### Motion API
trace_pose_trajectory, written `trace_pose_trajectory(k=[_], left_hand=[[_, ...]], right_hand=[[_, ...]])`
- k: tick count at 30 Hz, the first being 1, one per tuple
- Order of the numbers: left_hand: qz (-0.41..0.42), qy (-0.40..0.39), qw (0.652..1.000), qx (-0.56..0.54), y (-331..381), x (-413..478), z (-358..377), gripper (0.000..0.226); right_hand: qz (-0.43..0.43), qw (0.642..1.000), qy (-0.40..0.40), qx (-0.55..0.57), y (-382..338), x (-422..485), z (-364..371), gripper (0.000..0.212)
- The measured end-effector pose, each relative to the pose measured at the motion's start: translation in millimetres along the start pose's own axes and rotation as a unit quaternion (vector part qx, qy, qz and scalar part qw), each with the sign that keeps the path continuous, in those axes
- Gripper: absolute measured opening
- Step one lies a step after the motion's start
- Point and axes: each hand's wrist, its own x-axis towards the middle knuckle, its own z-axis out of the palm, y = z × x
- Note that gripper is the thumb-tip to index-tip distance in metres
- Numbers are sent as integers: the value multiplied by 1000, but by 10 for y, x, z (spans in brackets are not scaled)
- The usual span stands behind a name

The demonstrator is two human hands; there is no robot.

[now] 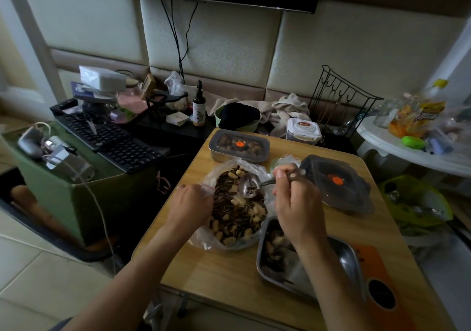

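Centrally on the table (229,274) lies an open plastic bag (204,239) full of a mix (234,210) of striped seeds and peanuts. At the bag's 9 o'clock edge the left hand (190,204) grips the plastic rim, fingers curled over it. At the bag's 2 o'clock side the right hand (297,203) holds a metal spoon (248,185), fingers closed round the handle. The spoon's bowl points toward 9 o'clock, low over the mix; whether it touches cannot be told. At 4 o'clock from the bag, against its plastic, sits a steel tray (349,256) with a little of the same mix at its left end, partly hidden by the right wrist. At 12 o'clock from the bag stands a lidded box (239,145) with an orange spot on top, and at 2 o'clock a dark lidded container (339,185) with a like spot. Off the table toward 10 o'clock lie a keyboard (112,139) and a brown bottle (199,108).
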Motion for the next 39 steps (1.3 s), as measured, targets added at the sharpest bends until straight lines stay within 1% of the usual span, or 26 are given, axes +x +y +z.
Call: trace_pose_trajectory(k=[1, 3, 7, 9, 11, 14, 17, 19, 23, 27, 31, 34, 35, 37, 39], left_hand=[[-7, 1, 1000, -2, 9, 15, -7, 33], [-14, 10, 1000, -21, 55, 22, -28, 32], [-30, 34, 996, -83, 167, -19, -59, 34], [-33, 49, 991, -116, 195, -19, -49, 36], [-13, 62, 990, -127, 201, -6, -28, 37], [14, 74, 988, -133, 205, 1, -14, 40], [28, 79, 989, -126, 271, -29, -52, 26], [16, 70, 992, -107, 257, -32, -32, 25], [-17, 60, 996, -61, 153, -134, -13, 33], [-29, 65, 995, -65, 76, -388, -112, 32], [-75, 45, 990, -111, -30, -565, -155, 34], [-80, -3, 992, -95, -67, -620, -169, 43], [-91, -19, 989, -111, -57, -642, -189, 47], [-110, -50, 981, -151, -43, -669, -214, 42], [-129, -84, 972, -180, 2, -672, -249, 31]], right_hand=[[-33, 999, -6, -19, -7, 9, -11, 32], [-71, 997, -23, -26, -11, 12, -17, 27], [-96, 992, -75, -9, -59, -11, 7, 28], [-91, 993, -81, -1, -92, -26, 14, 26], [-83, 993, -81, 2, -97, -33, 14, 24], [-78, 994, -75, 3, -80, -43, 5, 29], [-62, 996, -58, 16, -40, -54, -16, 33], [-42, 997, -56, 28, -14, -59, -22, 30], [-24, 998, -47, 38, 15, -51, -11, 28], [-24, 999, -35, 30, 12, -48, 16, 30], [-36, 999, -6, 7, -35, -59, 49, 36], [-35, 999, 15, 6, -98, -65, 54, 38], [-35, 999, 19, 9, -116, -70, 57, 39], [-31, 999, 7, 27, -146, -90, 73, 40], [-29, 998, -16, 45, -174, -118, 92, 41]])
